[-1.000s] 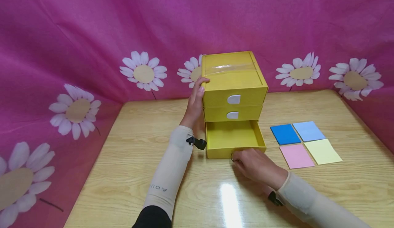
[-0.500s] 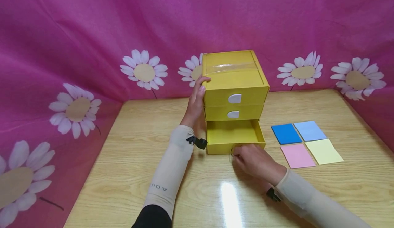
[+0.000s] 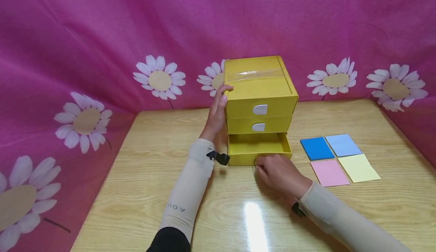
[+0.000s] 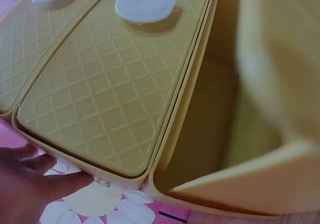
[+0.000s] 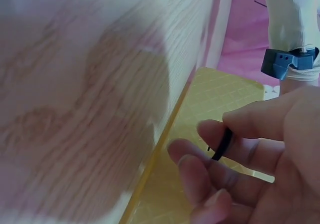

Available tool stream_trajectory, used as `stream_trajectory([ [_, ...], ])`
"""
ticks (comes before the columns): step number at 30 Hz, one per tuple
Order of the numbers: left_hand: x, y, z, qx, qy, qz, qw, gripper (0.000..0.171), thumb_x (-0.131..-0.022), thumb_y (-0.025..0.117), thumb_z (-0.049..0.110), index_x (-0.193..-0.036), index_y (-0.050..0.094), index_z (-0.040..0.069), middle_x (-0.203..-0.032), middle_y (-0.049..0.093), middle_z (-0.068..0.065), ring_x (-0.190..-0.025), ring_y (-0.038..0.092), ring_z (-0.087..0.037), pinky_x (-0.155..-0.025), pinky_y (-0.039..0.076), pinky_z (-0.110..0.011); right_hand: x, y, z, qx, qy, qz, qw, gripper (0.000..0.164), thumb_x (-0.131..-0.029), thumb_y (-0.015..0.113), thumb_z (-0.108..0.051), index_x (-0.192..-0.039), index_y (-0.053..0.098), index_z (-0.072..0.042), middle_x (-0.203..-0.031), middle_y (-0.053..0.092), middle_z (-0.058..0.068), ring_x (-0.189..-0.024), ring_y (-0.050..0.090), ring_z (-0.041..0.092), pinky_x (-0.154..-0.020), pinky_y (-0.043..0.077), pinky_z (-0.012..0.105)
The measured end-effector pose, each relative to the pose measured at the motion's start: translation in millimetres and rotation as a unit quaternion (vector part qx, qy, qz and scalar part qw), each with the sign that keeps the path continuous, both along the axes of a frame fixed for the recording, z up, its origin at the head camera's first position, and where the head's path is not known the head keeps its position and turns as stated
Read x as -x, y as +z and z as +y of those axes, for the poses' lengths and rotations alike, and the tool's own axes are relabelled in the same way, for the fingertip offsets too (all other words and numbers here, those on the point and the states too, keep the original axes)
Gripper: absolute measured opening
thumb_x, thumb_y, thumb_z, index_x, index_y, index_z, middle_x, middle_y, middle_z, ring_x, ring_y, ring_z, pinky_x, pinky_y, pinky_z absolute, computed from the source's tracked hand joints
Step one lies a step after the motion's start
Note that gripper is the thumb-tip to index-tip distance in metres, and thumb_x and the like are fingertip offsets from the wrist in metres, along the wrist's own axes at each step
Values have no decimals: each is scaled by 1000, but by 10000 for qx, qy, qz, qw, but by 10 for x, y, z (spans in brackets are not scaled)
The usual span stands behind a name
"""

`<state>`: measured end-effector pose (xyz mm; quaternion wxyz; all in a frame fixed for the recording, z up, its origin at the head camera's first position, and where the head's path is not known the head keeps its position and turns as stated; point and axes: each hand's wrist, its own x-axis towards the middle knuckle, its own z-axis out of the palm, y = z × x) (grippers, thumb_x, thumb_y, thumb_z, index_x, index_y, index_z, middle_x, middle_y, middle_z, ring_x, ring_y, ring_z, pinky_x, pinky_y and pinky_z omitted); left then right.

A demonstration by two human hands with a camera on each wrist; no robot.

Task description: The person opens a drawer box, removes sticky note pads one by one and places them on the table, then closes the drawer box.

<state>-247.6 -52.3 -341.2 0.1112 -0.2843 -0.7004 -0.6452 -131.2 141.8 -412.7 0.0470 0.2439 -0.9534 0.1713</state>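
A yellow drawer cabinet (image 3: pixel 260 87) with three drawers stands on the table. The bottom drawer (image 3: pixel 245 159) is partly pulled out, and its visible inside is bare. My left hand (image 3: pixel 216 114) rests against the cabinet's upper left side, its fingers (image 4: pixel 70 183) fairly straight along the side in the left wrist view. At the front of the bottom drawer, my right hand (image 3: pixel 279 172) has curled fingers, with the thumb and fingertips pinching a thin black loop (image 5: pixel 222 145). How the loop joins the drawer front is hidden behind the fingers.
To the right lie four-cornered paper pads: dark blue (image 3: pixel 316 148), light blue (image 3: pixel 342 145), pink (image 3: pixel 329 173) and pale yellow (image 3: pixel 358 168). White tabs (image 3: pixel 260 109) mark the upper drawers. A pink flowered cloth (image 3: pixel 102 36) surrounds the wooden table (image 3: pixel 163 131).
The bottom drawer has slid further into the cabinet, and my right hand has moved away from me with it. My left hand keeps its place on the cabinet's side.
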Motion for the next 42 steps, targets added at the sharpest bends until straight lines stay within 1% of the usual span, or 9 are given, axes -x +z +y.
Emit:
stream_trajectory([
  [7,7,-4,-1,15,-5,-15,10000,43,-99,28,20,-134,39,-2,-158,16,-20,-142,22,-25,-114,20,-41,91,-32,-16,-34,-251,109,9996,22,-87,59,-11,-66,56,-18,-55,41,-6,-52,40,13,-48,33,28],
  [14,249,-266,14,-24,81,91,9999,45,-99,28,29,-135,41,6,-159,20,-10,-143,20,-19,-115,17,-41,147,-38,-25,-115,-288,165,9994,25,-86,58,-11,-63,53,-17,-53,39,-5,-50,38,13,-46,30,28],
  [17,277,-303,23,-46,116,130,9998,48,-97,29,35,-135,42,9,-158,23,-5,-141,23,-16,-114,19,-39,167,-29,-36,-225,-307,185,9991,27,-87,58,-12,-61,50,-18,-52,37,-5,-48,37,13,-45,28,29],
  [22,281,-306,30,-132,61,151,9998,50,-96,30,39,-135,43,10,-158,23,-4,-138,27,-18,-112,22,-41,209,-21,-56,-415,-446,320,9976,29,-87,57,-14,-59,49,-19,-50,37,-5,-48,39,14,-48,29,32],
  [25,277,-301,31,-120,66,133,9998,50,-96,30,40,-135,43,10,-158,23,-3,-136,30,-18,-111,24,-41,234,-24,-63,-504,-513,254,9971,28,-88,56,-16,-60,51,-19,-50,39,-6,-50,42,15,-53,32,35],
  [29,274,-300,30,-82,143,162,9997,48,-97,29,38,-134,42,10,-158,23,-3,-137,29,-16,-112,23,-40,273,-30,-71,-567,-575,112,9967,28,-89,55,-17,-62,52,-19,-52,42,-5,-53,45,16,-59,34,40],
  [33,234,-261,24,-65,140,189,9997,45,-98,29,32,-133,42,8,-159,21,-6,-140,24,-16,-114,20,-39,315,-36,-78,-584,-619,6,9964,27,-90,55,-18,-63,54,-18,-53,44,-4,-54,47,18,-60,33,40],
  [38,259,-298,23,-8,177,125,9998,47,-97,29,37,-135,42,11,-159,20,-2,-141,22,-14,-114,20,-42,349,-41,-83,-591,-624,-98,9963,25,-91,55,-20,-66,55,-18,-55,45,-4,-56,48,17,-61,32,39],
  [42,253,-284,24,14,187,118,9998,49,-97,28,38,-135,42,12,-159,20,-2,-143,20,-14,-115,18,-43,382,-58,-81,-589,-639,-71,9962,25,-91,55,-20,-66,56,-18,-56,46,-5,-57,50,18,-62,31,39],
])
